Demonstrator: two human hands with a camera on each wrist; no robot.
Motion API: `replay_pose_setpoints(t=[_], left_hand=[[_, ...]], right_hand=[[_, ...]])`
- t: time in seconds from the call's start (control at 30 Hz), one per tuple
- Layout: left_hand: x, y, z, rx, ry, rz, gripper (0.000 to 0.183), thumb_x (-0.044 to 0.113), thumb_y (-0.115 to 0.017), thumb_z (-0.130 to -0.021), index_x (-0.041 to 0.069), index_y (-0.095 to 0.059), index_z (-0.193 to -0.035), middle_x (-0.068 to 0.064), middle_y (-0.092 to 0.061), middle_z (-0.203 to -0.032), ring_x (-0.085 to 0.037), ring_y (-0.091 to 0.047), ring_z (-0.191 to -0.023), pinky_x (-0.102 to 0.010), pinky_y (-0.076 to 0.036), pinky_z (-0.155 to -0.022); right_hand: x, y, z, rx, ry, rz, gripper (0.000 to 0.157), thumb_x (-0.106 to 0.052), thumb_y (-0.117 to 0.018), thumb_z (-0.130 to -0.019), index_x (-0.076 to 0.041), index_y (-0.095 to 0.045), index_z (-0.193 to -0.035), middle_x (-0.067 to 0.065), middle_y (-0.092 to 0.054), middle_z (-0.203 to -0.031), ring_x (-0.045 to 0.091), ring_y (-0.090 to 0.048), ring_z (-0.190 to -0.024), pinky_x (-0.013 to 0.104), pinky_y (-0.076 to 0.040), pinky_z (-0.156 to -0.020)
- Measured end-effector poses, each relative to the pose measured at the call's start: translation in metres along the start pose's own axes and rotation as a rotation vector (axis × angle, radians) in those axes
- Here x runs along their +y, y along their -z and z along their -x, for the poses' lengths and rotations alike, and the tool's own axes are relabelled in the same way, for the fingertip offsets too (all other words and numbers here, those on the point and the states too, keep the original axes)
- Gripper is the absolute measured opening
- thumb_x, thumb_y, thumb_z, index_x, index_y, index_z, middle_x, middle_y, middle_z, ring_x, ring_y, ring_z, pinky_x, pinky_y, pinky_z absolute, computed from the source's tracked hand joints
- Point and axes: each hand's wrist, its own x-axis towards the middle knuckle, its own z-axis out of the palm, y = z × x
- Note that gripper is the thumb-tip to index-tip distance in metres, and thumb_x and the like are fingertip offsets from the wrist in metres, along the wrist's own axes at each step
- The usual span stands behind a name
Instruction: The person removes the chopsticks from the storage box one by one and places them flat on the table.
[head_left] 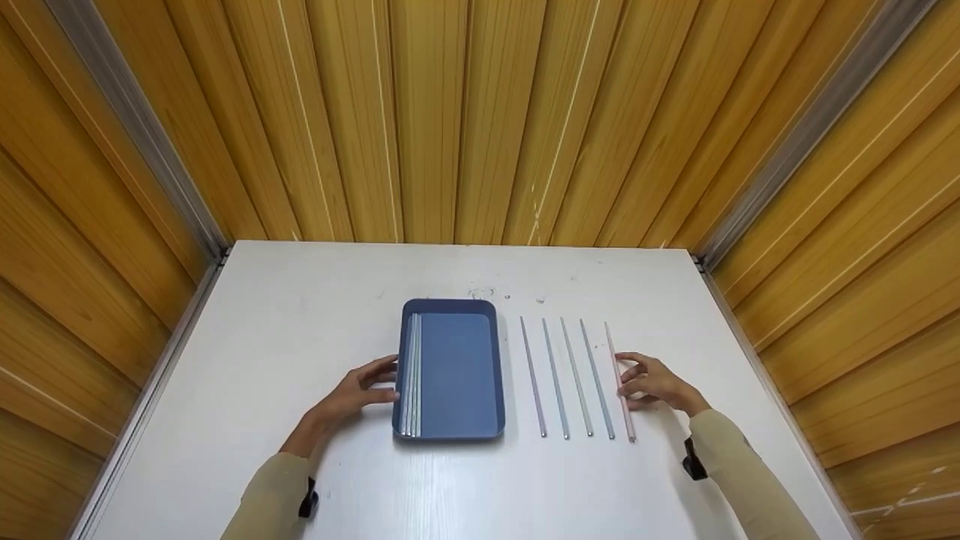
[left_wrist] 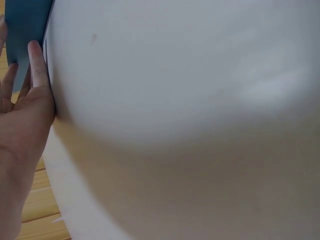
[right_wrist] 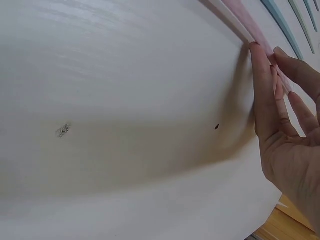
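A blue rectangular tray (head_left: 461,375) stands on the table, with several pale chopsticks (head_left: 412,375) lying lengthwise along its left inner side. My left hand (head_left: 360,388) touches the tray's left edge, its fingers and thumb fairly straight; the left wrist view shows the thumb (left_wrist: 37,65) along the tray's side. Right of the tray, several pastel chopsticks lie in a spaced row, among them a purple one (head_left: 533,382) and a green one (head_left: 577,382). At the row's right end my right hand (head_left: 656,381) pinches a pink chopstick (head_left: 628,424), with a white strip (right_wrist: 235,22) beside it in the right wrist view.
The white table (head_left: 322,300) carries small dark marks behind the tray. Wood-patterned panels (head_left: 427,120) enclose the back and both sides, with grey metal posts (head_left: 135,112) at the corners. Black straps (head_left: 694,460) show at the sleeves.
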Motion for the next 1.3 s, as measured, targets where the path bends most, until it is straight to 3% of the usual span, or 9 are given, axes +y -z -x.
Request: replay_pose_setpoints(t=[0.53,0.73,0.97,1.3], left_hand=[[0.002,-0.002,0.001,0.025,0.020,0.006,0.074,0.013,-0.073,-0.095,0.012,-0.036,-0.159,-0.019,-0.045,-0.157,-0.036,-0.047,-0.142,-0.038,-0.047,-0.112],[0.003,-0.001,0.002,0.016,0.027,0.015,0.073,0.013,-0.073,-0.095,0.014,-0.037,-0.159,-0.019,-0.044,-0.157,-0.037,-0.046,-0.143,-0.037,-0.047,-0.111],[0.000,0.000,0.001,-0.004,0.000,0.022,0.074,0.011,-0.072,-0.096,0.007,-0.034,-0.159,-0.025,-0.042,-0.157,-0.040,-0.046,-0.142,-0.030,-0.049,-0.106],[0.001,0.000,0.000,0.002,-0.011,0.030,0.075,0.011,-0.073,-0.095,0.006,-0.034,-0.159,-0.026,-0.043,-0.156,-0.043,-0.045,-0.142,-0.026,-0.051,-0.104]], right_hand=[[-0.006,-0.001,-0.001,0.017,0.000,0.038,0.079,0.004,-0.074,-0.088,0.009,-0.030,-0.154,0.015,-0.056,-0.104,0.017,-0.066,-0.086,0.037,-0.064,-0.076],[-0.009,0.006,0.003,-0.029,0.002,0.038,0.077,0.002,-0.072,-0.090,0.012,-0.029,-0.153,0.019,-0.059,-0.108,0.021,-0.071,-0.089,0.039,-0.064,-0.079],[-0.020,0.012,0.006,-0.048,0.058,0.024,0.072,0.001,-0.066,-0.093,0.015,-0.027,-0.152,0.029,-0.059,-0.114,0.023,-0.073,-0.093,0.041,-0.064,-0.079],[-0.047,-0.009,-0.005,-0.116,0.113,0.026,0.070,-0.001,-0.067,-0.095,0.011,-0.031,-0.153,0.030,-0.058,-0.118,0.029,-0.072,-0.099,0.042,-0.064,-0.080]])
